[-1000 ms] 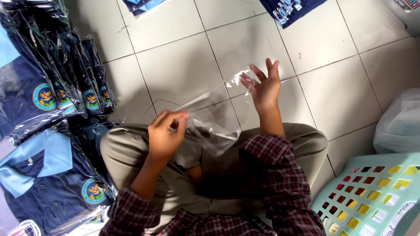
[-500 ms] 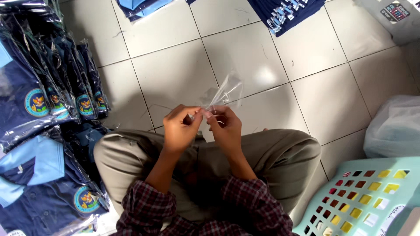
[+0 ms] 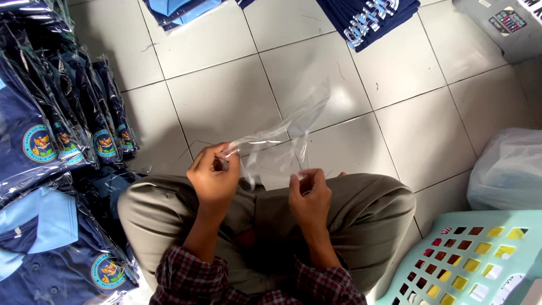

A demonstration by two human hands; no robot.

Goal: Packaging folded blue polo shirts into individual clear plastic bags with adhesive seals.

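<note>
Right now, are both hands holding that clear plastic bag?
Yes, the left hand and right hand each pinch an edge of the clear plastic bag above the lap.

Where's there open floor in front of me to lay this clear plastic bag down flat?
Bare tiled floor lies ahead of your knees, between the bagged shirts on your left and the navy shirt pile ahead. Tiles right of that, toward the white bag, are free too. The left side is crowded.

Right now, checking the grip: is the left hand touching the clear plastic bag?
Touching. The head view shows the left hand pinching the clear plastic bag at its edge.
</note>
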